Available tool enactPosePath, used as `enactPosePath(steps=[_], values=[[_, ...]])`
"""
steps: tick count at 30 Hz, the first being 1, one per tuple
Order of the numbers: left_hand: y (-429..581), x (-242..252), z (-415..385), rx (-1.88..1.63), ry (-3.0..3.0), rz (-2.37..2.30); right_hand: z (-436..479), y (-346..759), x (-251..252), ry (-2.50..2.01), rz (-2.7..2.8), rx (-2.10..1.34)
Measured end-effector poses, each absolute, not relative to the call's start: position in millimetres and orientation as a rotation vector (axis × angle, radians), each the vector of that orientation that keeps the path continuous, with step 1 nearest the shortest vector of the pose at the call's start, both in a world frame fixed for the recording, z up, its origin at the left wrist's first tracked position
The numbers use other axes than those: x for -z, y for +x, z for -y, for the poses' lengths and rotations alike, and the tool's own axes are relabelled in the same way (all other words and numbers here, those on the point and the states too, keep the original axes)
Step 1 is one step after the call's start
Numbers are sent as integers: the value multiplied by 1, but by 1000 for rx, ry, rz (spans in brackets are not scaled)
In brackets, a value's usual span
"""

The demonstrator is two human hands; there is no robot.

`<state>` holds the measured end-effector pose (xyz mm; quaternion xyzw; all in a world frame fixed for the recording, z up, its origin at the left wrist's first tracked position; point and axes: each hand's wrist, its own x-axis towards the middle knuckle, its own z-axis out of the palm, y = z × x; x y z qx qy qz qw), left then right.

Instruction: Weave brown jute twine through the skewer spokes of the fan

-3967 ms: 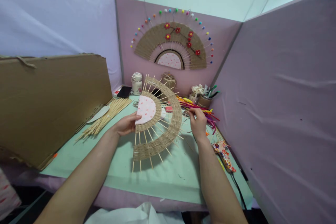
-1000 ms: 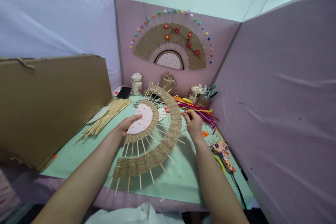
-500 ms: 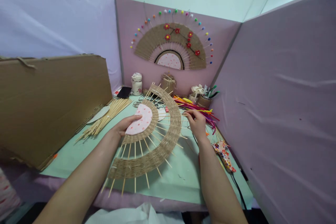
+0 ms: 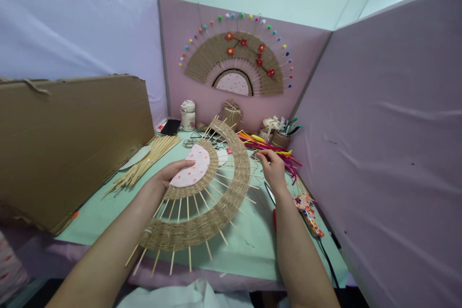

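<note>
My left hand (image 4: 176,172) is closed on a half-round woven fan, its thumb on the white, pink-dotted cloth centre (image 4: 195,166) and the other fingers hidden behind. Thin bamboo sticks run outward from the inner woven band through a wider outer woven band (image 4: 240,168), and their tips stick out past the rim. Beside the fan's right edge, my right hand (image 4: 272,168) pinches with thumb and forefinger what looks like a thin strand of twine, close to the stick tips. The fan is tilted above the green tabletop (image 4: 249,255).
A bundle of bamboo sticks (image 4: 151,161) lies left, by a cardboard sheet (image 4: 75,144). Bright pipe cleaners (image 4: 267,144) and a pen holder (image 4: 280,139) are at the back right. A flower-patterned glue gun (image 4: 308,214) lies right. A finished fan (image 4: 205,60) hangs on the back panel.
The fan has turned slightly clockwise, its lower end swinging left. My right hand has shifted slightly right, its fingertips farther from the woven band.
</note>
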<state>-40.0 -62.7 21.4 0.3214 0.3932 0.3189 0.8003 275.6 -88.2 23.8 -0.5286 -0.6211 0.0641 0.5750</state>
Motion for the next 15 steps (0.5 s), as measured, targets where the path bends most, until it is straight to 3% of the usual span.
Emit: enactPosePath(steps=[6,15], values=[[-34,-24,68,-645,666,-808,84,265,-17,-1210,1466,-361],[-35,-21,65,-636,695,-820,86,268,-16,-1266,1471,-297]])
